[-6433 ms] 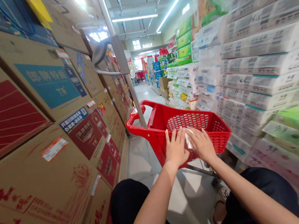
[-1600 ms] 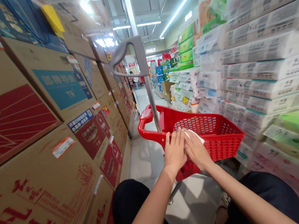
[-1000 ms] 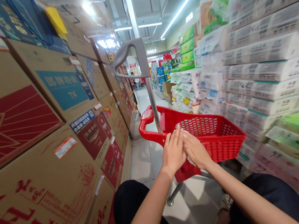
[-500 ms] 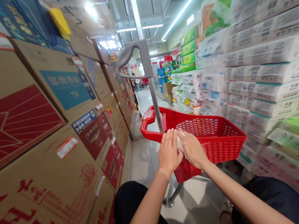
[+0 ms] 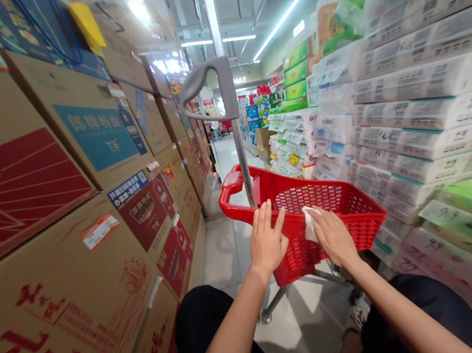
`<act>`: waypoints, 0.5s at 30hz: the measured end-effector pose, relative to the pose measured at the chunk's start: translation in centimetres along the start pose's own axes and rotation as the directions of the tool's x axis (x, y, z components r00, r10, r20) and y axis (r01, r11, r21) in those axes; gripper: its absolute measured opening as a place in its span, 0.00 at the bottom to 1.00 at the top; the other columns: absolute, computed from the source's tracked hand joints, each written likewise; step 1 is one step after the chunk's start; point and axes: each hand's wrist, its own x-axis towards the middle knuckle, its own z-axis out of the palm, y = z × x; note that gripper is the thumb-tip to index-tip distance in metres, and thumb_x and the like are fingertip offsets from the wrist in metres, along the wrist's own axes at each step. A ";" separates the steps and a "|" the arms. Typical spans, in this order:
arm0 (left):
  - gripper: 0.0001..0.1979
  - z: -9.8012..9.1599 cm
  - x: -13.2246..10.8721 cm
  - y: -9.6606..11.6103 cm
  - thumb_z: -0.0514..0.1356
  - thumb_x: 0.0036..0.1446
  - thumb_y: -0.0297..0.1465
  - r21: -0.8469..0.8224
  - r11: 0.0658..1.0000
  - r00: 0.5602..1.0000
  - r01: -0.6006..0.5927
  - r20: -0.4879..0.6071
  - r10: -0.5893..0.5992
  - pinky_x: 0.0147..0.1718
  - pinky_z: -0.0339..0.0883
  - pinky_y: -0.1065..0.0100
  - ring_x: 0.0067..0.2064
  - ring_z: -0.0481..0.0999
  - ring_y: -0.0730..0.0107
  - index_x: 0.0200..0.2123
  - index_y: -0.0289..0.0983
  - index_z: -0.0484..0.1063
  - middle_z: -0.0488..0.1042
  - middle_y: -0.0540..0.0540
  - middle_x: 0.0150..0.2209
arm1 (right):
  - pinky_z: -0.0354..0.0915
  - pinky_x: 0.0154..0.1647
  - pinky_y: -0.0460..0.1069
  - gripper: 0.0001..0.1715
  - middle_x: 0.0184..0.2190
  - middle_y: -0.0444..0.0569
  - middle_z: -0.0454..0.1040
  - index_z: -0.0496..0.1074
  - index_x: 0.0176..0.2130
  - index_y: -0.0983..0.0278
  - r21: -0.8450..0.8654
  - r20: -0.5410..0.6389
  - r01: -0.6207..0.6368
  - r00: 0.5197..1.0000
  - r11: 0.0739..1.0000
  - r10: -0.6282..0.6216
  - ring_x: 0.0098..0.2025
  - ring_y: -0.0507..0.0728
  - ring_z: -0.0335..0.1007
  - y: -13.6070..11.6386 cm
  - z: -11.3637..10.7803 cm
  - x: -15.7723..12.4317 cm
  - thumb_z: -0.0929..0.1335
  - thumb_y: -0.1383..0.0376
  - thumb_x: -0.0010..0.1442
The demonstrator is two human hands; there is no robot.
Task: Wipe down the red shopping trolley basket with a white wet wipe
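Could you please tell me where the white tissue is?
In the head view, the white tissue is right of centre, held by the right hand, by the near rim of the red basket.

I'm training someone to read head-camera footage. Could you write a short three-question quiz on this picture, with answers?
1. Which hand holds the white tissue?
2. True or false: the cardboard boxes are stacked on the right side of the picture.
3. Fill the gap: in this view, the open left hand overlaps the red ____.

Key
1. The right hand.
2. False: the cardboard boxes are on the left.
3. cart
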 end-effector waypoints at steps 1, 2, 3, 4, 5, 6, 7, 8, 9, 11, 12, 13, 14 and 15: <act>0.42 0.2 0.1 0.2 0.59 0.57 0.25 0.003 1.000 1.000 0.011 0.002 -0.011 0.71 0.47 0.43 0.75 0.42 0.50 0.73 0.37 0.48 0.43 0.38 0.75 | 0.52 0.71 0.65 0.32 0.68 0.51 0.63 0.55 0.71 0.56 0.004 -0.012 -0.003 1.000 1.000 0.003 0.69 0.61 0.56 -0.5 0.3 0.3 0.54 0.62 0.72; 0.42 0.3 0.2 0.4 0.58 0.57 0.25 0.007 1.000 1.000 0.019 0.003 -0.019 0.72 0.46 0.44 0.75 0.42 0.51 0.73 0.35 0.47 0.43 0.38 0.75 | 0.53 0.70 0.66 0.32 0.68 0.52 0.63 0.54 0.72 0.57 0.017 -0.016 0.009 1.000 1.000 -0.009 0.69 0.62 0.56 -1.4 0.7 0.8 0.54 0.61 0.72; 0.41 0.5 0.2 0.5 0.57 0.58 0.26 0.011 1.000 1.000 0.023 0.002 -0.023 0.72 0.46 0.45 0.75 0.42 0.51 0.73 0.34 0.46 0.44 0.37 0.75 | 0.54 0.70 0.66 0.32 0.68 0.53 0.62 0.53 0.72 0.58 0.037 -0.013 0.034 0.999 0.999 -0.034 0.70 0.63 0.55 -2.6 1.2 1.4 0.55 0.61 0.72; 0.40 0.8 0.2 0.5 0.56 0.60 0.26 0.013 1.000 1.000 0.025 -0.003 -0.025 0.72 0.45 0.46 0.75 0.42 0.53 0.73 0.32 0.45 0.44 0.37 0.75 | 0.53 0.70 0.66 0.33 0.69 0.54 0.60 0.51 0.73 0.59 0.065 -0.006 0.070 0.998 0.995 -0.070 0.70 0.63 0.54 -3.9 1.6 2.1 0.55 0.61 0.72; 0.39 1.0 0.2 0.5 0.54 0.61 0.25 0.014 1.000 1.000 0.027 -0.011 -0.027 0.73 0.45 0.48 0.75 0.43 0.55 0.73 0.32 0.44 0.45 0.37 0.74 | 0.52 0.71 0.66 0.35 0.71 0.53 0.58 0.48 0.74 0.60 0.093 0.000 0.105 0.994 0.990 -0.106 0.71 0.62 0.52 -5.2 2.0 2.7 0.55 0.61 0.72; 0.37 1.1 0.2 0.4 0.52 0.63 0.25 0.012 1.000 0.999 0.028 -0.018 -0.028 0.73 0.46 0.49 0.75 0.43 0.58 0.73 0.31 0.43 0.46 0.37 0.74 | 0.51 0.72 0.65 0.36 0.72 0.53 0.55 0.45 0.74 0.60 0.117 0.002 0.135 0.991 0.984 -0.136 0.72 0.62 0.50 -6.3 2.2 3.2 0.54 0.61 0.72; 0.37 1.2 0.2 0.2 0.51 0.64 0.25 0.010 1.000 0.999 0.027 -0.023 -0.027 0.73 0.46 0.49 0.75 0.43 0.59 0.73 0.31 0.42 0.47 0.37 0.74 | 0.50 0.73 0.65 0.36 0.73 0.53 0.53 0.43 0.75 0.61 0.135 0.004 0.160 0.987 0.978 -0.162 0.73 0.61 0.48 -7.1 2.4 3.5 0.54 0.61 0.71; 0.36 1.3 0.1 -0.1 0.51 0.64 0.25 0.009 1.000 0.999 0.024 -0.023 -0.024 0.73 0.46 0.49 0.75 0.44 0.60 0.73 0.31 0.42 0.47 0.37 0.74 | 0.50 0.73 0.64 0.37 0.73 0.52 0.52 0.42 0.75 0.61 0.144 0.009 0.181 0.983 0.973 -0.185 0.74 0.60 0.46 -7.6 2.4 3.7 0.54 0.62 0.71; 0.37 1.3 0.0 -0.5 0.52 0.64 0.25 0.011 1.000 1.000 0.017 -0.017 -0.017 0.73 0.46 0.49 0.75 0.43 0.59 0.73 0.32 0.43 0.47 0.37 0.74 | 0.50 0.73 0.64 0.37 0.73 0.52 0.51 0.41 0.75 0.61 0.145 0.020 0.197 0.979 0.969 -0.202 0.74 0.60 0.45 -7.6 2.2 3.7 0.55 0.62 0.71; 0.39 1.0 -0.1 -1.3 0.55 0.61 0.24 0.028 1.000 1.000 -0.010 0.008 0.010 0.72 0.46 0.48 0.75 0.42 0.56 0.73 0.33 0.46 0.45 0.36 0.74 | 0.50 0.73 0.63 0.38 0.74 0.51 0.50 0.42 0.75 0.60 0.125 0.047 0.209 0.975 0.970 -0.216 0.74 0.60 0.45 -6.3 1.6 3.0 0.56 0.63 0.70; 0.40 0.8 -0.2 -1.6 0.57 0.58 0.23 0.040 0.999 0.999 -0.025 0.021 0.024 0.72 0.46 0.48 0.75 0.42 0.54 0.72 0.34 0.47 0.44 0.36 0.75 | 0.51 0.73 0.63 0.37 0.74 0.50 0.50 0.43 0.75 0.59 0.103 0.055 0.198 0.977 0.975 -0.204 0.74 0.60 0.45 -5.2 1.2 2.5 0.56 0.63 0.70; 0.41 0.6 -0.2 -1.9 0.58 0.56 0.22 0.054 0.998 0.999 -0.034 0.031 0.032 0.72 0.46 0.47 0.75 0.42 0.52 0.72 0.35 0.49 0.44 0.36 0.75 | 0.51 0.73 0.63 0.37 0.73 0.50 0.51 0.45 0.74 0.58 0.077 0.056 0.174 0.982 0.982 -0.178 0.74 0.61 0.46 -3.9 0.8 1.8 0.56 0.63 0.70; 0.42 0.5 -0.2 -2.0 0.59 0.54 0.20 0.067 0.997 0.999 -0.035 0.037 0.033 0.72 0.47 0.46 0.75 0.41 0.51 0.71 0.36 0.51 0.43 0.35 0.75 | 0.51 0.73 0.64 0.36 0.73 0.51 0.52 0.46 0.74 0.58 0.048 0.048 0.140 0.989 0.989 -0.143 0.73 0.61 0.48 -2.5 0.4 1.2 0.56 0.63 0.71; 0.43 0.4 -0.1 -1.9 0.60 0.52 0.19 0.079 0.996 0.999 -0.028 0.038 0.025 0.71 0.47 0.45 0.75 0.41 0.49 0.71 0.36 0.52 0.42 0.34 0.75 | 0.51 0.72 0.64 0.35 0.72 0.52 0.54 0.48 0.74 0.58 0.020 0.039 0.108 0.993 0.994 -0.108 0.73 0.62 0.49 -1.3 0.1 0.6 0.56 0.63 0.71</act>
